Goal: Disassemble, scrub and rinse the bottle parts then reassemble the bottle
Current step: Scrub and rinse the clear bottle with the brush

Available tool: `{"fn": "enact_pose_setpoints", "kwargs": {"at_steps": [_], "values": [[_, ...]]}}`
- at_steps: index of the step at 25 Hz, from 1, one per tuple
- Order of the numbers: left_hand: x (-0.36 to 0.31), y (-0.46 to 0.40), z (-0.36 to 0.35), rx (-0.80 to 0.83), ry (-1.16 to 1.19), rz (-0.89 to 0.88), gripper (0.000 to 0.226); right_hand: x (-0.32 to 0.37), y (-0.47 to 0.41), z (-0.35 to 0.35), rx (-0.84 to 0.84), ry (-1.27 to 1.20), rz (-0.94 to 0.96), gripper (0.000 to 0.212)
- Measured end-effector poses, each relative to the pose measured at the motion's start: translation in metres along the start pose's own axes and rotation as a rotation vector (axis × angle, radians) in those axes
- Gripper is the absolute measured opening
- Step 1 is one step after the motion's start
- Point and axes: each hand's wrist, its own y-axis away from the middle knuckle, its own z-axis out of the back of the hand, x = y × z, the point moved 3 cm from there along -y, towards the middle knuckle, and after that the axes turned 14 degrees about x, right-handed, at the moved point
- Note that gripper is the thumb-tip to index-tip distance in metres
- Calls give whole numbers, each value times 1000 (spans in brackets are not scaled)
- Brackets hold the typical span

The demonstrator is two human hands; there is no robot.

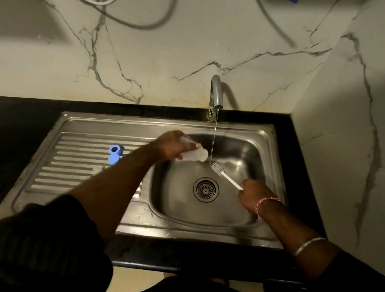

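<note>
Over a steel sink [250, 126], the left hand [175, 145] grips the clear bottle [193, 155] on its side, mouth toward the thin tap stream [214, 139]. The right hand [253, 193] clasps a white brush [224, 173] under it. Blue cap [115, 154] waits on the drainboard. Best wet the bristles fully, then align them with the mouth.

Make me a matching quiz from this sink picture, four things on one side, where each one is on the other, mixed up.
Things:
1. bottle body
2. brush
3. blue cap
4. drain strainer

Places:
A. on the ribbed drainboard
B. in the right hand
C. at the basin bottom
D. in the left hand

Pairs: 1-D, 2-B, 3-A, 4-C
</note>
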Motion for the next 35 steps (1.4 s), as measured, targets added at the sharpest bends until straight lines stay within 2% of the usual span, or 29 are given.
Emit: {"fn": "enact_pose_setpoints", "kwargs": {"at_steps": [2, 4, 6, 8, 10, 11, 12, 14, 16, 18, 19, 21, 22, 23, 24, 26, 28, 29, 32, 33, 35], "values": [[-35, 15, 33, 39, 4, -17, 47, -6, -1, 9, 4, 4, 12, 26], [-51, 25, 49, 50, 153, -89, 48, -11, 0, 16, 9, -9, 4, 27], [-32, 22, 39, 122, 494, -153, 52, -14, 2, 13, 24, -31, 2, 25], [12, 7, -2, 181, 648, -62, 52, -14, 5, 5, 35, -32, -18, 24], [68, -4, -45, 6, 252, 227, 47, -7, 10, -6, 51, -21, -40, 21], [76, -11, -50, -40, 34, 268, 48, -3, 11, -9, 50, -20, -47, 19], [67, -13, -44, -53, -26, 251, 48, -1, 11, -10, 44, -26, -45, 17], [30, -19, -12, 51, -36, 107, 45, 5, 11, -12, 32, -53, -52, 18], [-17, -15, 38, 139, -252, 44, 49, 12, 13, -10, 25, -76, -75, 22], [-57, -6, 79, 147, -259, -43, 58, 16, 13, -7, 7, -117, -75, 24], [-66, -1, 83, 129, -176, -117, 60, 19, 15, -5, -6, -149, -74, 24], [-55, -3, 73, 76, 258, -226, 57, 22, 18, -7, -19, -225, -64, 22], [-36, -7, 54, 61, 487, -214, 55, 23, 19, -10, -12, -252, -56, 21], [-9, -11, 28, 47, 575, -128, 52, 22, 20, -12, 1, -261, -58, 20], [22, -14, 6, -43, 457, 22, 50, 22, 20, -15, 16, -251, -65, 20], [65, -14, -56, 40, -99, 68, 53, 19, 21, -20, 37, -206, -92, 17], [53, -21, -50, 8, -250, 69, 55, 14, 21, -20, 39, -214, -111, 16], [33, -27, -29, -2, -176, -7, 50, 12, 20, -20, 39, -216, -118, 16], [-45, -8, 42, 119, 96, -168, 43, 11, 18, -16, 44, -187, -127, 18], [-54, -5, 54, 136, 214, -210, 47, 13, 18, -14, 39, -215, -121, 17], [-27, -15, 47, 122, 456, -178, 55, 16, 16, -14, 36, -320, -106, 17]]}}
